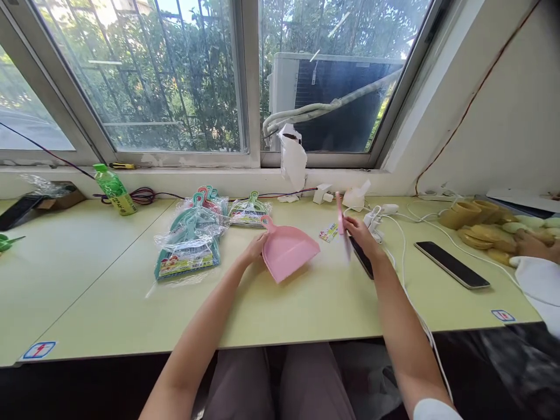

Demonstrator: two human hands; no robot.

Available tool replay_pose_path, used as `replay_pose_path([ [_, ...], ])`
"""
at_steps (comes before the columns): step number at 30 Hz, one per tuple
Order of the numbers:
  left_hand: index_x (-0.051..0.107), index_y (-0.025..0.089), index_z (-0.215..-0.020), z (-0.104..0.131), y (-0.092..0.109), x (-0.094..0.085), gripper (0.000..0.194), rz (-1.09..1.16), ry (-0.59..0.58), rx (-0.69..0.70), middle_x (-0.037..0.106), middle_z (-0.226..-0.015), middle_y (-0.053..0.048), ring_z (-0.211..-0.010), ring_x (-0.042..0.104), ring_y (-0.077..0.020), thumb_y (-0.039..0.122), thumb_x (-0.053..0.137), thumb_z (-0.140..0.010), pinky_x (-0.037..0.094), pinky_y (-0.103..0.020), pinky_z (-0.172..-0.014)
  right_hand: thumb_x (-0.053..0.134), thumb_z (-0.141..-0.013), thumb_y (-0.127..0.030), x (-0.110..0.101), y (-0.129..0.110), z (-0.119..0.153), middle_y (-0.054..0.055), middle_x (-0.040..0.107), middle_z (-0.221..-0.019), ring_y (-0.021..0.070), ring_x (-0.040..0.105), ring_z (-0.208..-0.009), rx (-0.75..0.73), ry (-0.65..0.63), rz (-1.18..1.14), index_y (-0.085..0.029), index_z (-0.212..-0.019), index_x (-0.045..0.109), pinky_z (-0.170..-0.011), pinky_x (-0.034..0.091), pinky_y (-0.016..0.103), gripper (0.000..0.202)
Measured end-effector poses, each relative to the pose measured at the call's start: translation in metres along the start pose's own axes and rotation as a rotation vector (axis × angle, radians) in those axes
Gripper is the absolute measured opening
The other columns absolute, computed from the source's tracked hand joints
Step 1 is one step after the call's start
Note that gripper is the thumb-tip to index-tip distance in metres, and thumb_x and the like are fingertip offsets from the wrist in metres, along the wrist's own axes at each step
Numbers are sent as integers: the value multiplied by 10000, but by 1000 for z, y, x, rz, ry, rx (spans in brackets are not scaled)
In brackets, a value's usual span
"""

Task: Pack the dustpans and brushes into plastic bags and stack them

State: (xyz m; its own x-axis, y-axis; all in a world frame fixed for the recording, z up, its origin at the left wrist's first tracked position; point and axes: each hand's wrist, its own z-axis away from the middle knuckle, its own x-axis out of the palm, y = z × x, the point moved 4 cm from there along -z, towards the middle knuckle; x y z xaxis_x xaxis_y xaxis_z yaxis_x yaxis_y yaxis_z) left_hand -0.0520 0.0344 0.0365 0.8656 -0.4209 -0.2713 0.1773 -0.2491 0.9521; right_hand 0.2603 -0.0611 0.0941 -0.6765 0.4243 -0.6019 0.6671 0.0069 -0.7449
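Observation:
A pink dustpan (289, 251) is tilted over the table, its open edge toward the lower right. My left hand (256, 247) grips its left side below the looped handle. My right hand (359, 232) is closed on a small pink brush (340, 214), which I see nearly edge-on with its pale bristles pointing down and slightly blurred. Between the two lies a small printed card (328, 233) on the table. Partly under my right hand is a dark phone (362, 258). To the left are several plastic-wrapped teal dustpan sets (189, 248), and a green wrapped set (250, 211) lies behind the pink dustpan.
A green-labelled bottle (114, 190) stands by the window wall. White cables (403, 256) run across the right side, near another phone (451, 265). At far right, another person's hand (537, 245) rests among yellowish items (485, 233). A cardboard box (63, 197) sits far left.

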Motion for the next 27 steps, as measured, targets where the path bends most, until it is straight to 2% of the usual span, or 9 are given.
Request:
replay_pose_path([
  [2,647,159,-738,2,0,-6,394,-286,-26,10,662,-776,-64,-732,575,-205,445,416,-880,402,-275,-682,488,-817,-535,12,6,1,49,684,-836,210,617,-798,8,-128,278,-201,-817,664,-714,430,293,377],
  [5,675,180,-686,8,3,-10,395,-731,-15,47,676,-747,-91,-733,593,-230,435,445,-880,373,-287,-689,531,-811,-483,42,10,10,99,699,-862,261,637,-844,38,-325,662,-195,-798,680,-735,428,339,325],
  [8,719,199,-805,11,7,-8,447,-922,13,95,698,-825,-119,-781,617,-251,475,386,-916,367,-297,-704,560,-800,-487,59,7,16,169,698,-951,321,641,-905,40,-369,745,-163,-953,666,-764,430,394,373],
  [11,722,186,-882,11,8,-9,494,-988,76,76,697,-846,-140,-793,628,-262,485,332,-941,368,-305,-708,542,-812,-548,62,7,18,197,686,-1028,338,642,-938,50,-367,740,-163,-1151,595,-788,428,415,516],
  [15,713,191,-827,10,8,-11,474,-996,133,61,696,-825,-130,-766,623,-246,449,332,-945,364,-299,-694,500,-840,-541,59,7,18,193,689,-1022,338,642,-967,44,-334,743,-165,-1229,559,-819,428,422,544],
  [17,702,199,-749,9,8,-11,430,-964,122,63,694,-798,-119,-754,614,-237,409,374,-931,359,-293,-687,506,-837,-521,59,7,17,190,688,-1024,336,641,-977,42,-330,748,-163,-1189,586,-825,428,418,508],
  [21,679,201,-673,9,6,-8,363,-887,88,72,687,-778,-112,-764,601,-232,338,432,-900,350,-289,-685,530,-807,-489,63,5,15,172,697,-980,324,648,-946,64,-355,763,-174,-988,663,-791,431,391,387],
  [27,647,210,-608,9,5,-9,402,-852,66,112,653,-682,-109,-700,591,-238,433,457,-882,332,-299,-657,582,-738,-428,57,3,14,123,700,-838,293,650,-848,4,-286,766,-185,-838,677,-689,400,329,280],
])
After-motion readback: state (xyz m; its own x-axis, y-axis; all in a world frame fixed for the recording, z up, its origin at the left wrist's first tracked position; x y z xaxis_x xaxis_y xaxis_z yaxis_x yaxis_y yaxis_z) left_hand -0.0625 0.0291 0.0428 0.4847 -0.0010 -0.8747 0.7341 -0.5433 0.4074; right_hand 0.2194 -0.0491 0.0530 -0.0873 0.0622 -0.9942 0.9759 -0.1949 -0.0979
